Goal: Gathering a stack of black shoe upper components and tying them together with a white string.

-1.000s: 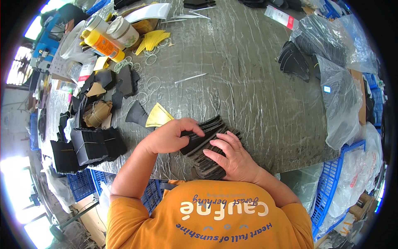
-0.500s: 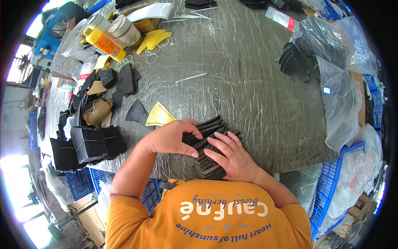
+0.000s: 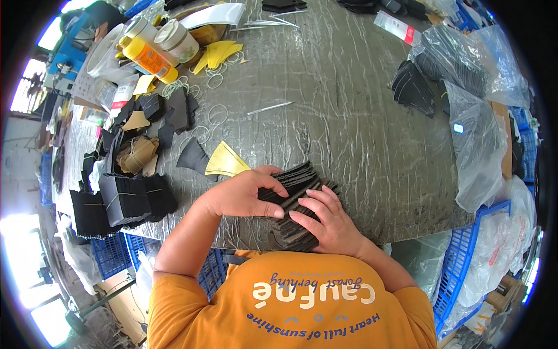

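A fanned stack of thin black cut pieces (image 3: 297, 177) stands on the table close in front of me. My left hand (image 3: 247, 193) is closed on the stack's left side, thumb toward me and fingers over the far part. My right hand (image 3: 328, 224) grips the near right side, its bent fingers pressing on the edges of the pieces. My palms hide part of the stack. Just beyond my left hand lie a yellow curved template (image 3: 225, 160) and a single dark piece of similar shape (image 3: 193, 154).
Banded black bundles (image 3: 125, 198) stand at the left table edge. Behind them are rubber bands (image 3: 218, 114), a yellow bottle (image 3: 148, 59) and a white jar (image 3: 176, 41). A silver pen (image 3: 270, 109) lies mid-table. Plastic bags (image 3: 479, 148) and a blue crate (image 3: 459, 262) are at right.
My right fingertips have shifted slightly up and right over the edges of the stack. The left thumb has moved a little to the right. Both hands stay on the stack.
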{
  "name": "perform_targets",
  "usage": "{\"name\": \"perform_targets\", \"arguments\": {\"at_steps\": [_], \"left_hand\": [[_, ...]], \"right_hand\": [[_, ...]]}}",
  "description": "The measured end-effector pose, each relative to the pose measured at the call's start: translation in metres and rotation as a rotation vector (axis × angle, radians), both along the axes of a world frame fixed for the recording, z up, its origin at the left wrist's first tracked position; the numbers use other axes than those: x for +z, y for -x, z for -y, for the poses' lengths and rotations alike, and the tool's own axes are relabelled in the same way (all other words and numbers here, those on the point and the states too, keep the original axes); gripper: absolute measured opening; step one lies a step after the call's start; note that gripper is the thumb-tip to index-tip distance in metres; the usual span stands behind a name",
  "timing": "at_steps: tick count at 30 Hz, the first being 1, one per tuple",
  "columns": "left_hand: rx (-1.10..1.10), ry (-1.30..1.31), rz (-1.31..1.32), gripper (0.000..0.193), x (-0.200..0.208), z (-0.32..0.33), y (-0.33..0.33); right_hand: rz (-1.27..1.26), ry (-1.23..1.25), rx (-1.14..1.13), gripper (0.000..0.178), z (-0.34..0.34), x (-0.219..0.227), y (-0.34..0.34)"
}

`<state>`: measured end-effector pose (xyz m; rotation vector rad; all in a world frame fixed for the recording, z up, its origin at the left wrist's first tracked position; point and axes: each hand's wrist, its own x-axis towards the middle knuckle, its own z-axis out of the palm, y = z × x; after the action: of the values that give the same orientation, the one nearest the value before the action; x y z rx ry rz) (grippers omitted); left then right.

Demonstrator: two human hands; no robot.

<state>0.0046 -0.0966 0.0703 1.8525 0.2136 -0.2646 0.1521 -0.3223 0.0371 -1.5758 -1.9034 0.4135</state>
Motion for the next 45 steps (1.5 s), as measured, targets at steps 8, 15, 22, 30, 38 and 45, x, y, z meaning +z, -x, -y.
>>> {"name": "perform_targets", "arguments": {"at_steps": [8,15,22,30,38,45], "left_hand": [[-0.035,-0.021,0.006,0.06,0.002,-0.001,0.0],[-0.037,0.009,-0.016,0.044,0.005,-0.001,0.0],[-0.047,-0.026,0.049,0.029,0.002,0.001,0.001],[-0.033,0.004,0.017,0.044,0.007,0.005,-0.003],[0.026,-0.031,-0.002,0.04,0.007,0.013,-0.003],[0.1,-0.053,-0.047,0.025,0.005,0.016,-0.004]], "right_hand": [[-0.039,0.031,0.015,0.079,0.0,0.002,0.0],[-0.054,0.025,0.004,0.075,0.001,0.003,0.0],[0.002,-0.01,-0.057,0.068,0.006,-0.003,0.004],[-0.034,-0.092,-0.055,0.069,0.007,-0.006,0.003],[-0.051,-0.083,-0.032,0.072,0.008,-0.01,0.003],[-0.037,-0.07,-0.03,0.072,0.009,-0.009,0.002]]}}
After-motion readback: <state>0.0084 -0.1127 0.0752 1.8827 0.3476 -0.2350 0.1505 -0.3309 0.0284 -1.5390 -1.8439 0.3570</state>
